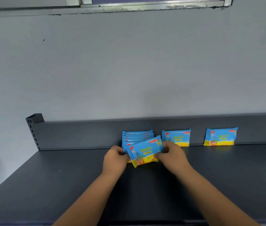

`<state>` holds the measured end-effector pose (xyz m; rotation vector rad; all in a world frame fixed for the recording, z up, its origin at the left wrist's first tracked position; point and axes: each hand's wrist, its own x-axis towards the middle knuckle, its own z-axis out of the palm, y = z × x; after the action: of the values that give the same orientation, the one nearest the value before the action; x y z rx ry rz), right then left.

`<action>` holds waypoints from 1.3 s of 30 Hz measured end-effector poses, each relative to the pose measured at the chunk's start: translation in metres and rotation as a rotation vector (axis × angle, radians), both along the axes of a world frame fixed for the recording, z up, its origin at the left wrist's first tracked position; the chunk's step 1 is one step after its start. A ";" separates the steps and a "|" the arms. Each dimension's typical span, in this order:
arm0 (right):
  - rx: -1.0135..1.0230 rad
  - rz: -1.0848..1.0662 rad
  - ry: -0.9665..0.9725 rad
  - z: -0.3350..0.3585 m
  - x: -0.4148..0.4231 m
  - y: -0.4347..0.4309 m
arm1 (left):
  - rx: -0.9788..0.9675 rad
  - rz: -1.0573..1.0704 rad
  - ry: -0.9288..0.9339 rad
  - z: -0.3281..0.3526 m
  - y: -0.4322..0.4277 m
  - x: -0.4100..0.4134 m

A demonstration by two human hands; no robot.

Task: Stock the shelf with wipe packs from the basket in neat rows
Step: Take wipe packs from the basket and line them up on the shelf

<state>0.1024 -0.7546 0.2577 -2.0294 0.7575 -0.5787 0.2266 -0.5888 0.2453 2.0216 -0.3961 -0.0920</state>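
A blue and yellow wipe pack (pixel 145 150) is tilted at the front of a row of several upright packs (pixel 137 135) leaning on the shelf's back panel. My left hand (pixel 115 158) grips the tilted pack's left end and my right hand (pixel 172 154) grips its right end. A second pack (pixel 176 137) stands against the back panel just right of my right hand. A third pack (pixel 220 137) stands farther right. The basket is out of view.
The dark grey shelf (pixel 63 185) stretches wide to the left and toward me. Its back panel (pixel 80 134) ends at a slotted upright post (pixel 32 128) on the left. Behind it rises a grey wall (pixel 129 62).
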 end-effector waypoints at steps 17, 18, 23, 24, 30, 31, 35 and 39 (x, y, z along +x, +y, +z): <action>-0.434 -0.038 0.448 0.006 0.010 0.015 | -0.009 -0.084 0.058 0.008 0.005 -0.002; -0.461 -0.033 0.474 0.005 0.011 0.015 | -0.006 -0.088 0.058 0.009 0.005 -0.003; -0.596 -0.079 0.596 -0.003 0.008 0.020 | 0.162 -0.100 0.032 0.018 0.004 -0.018; -0.618 -0.095 0.617 0.000 0.006 0.023 | 0.214 -0.103 0.005 0.019 0.005 -0.021; -0.778 -0.266 -0.016 0.007 -0.011 0.070 | 0.576 -0.080 -0.415 0.022 0.039 -0.035; -0.742 -0.208 -0.172 0.006 -0.012 0.084 | 0.598 -0.055 -0.469 0.020 0.048 -0.035; -0.617 0.147 -0.295 -0.001 0.004 0.130 | 0.663 0.038 -0.512 0.010 0.096 -0.044; -0.641 0.355 -0.235 -0.007 0.032 0.168 | 0.684 0.160 -0.462 0.005 0.156 -0.049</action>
<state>0.1345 -0.5864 0.2504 -2.5330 0.0506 -0.9068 0.1775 -0.4329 0.2505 2.7484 -0.5374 0.3968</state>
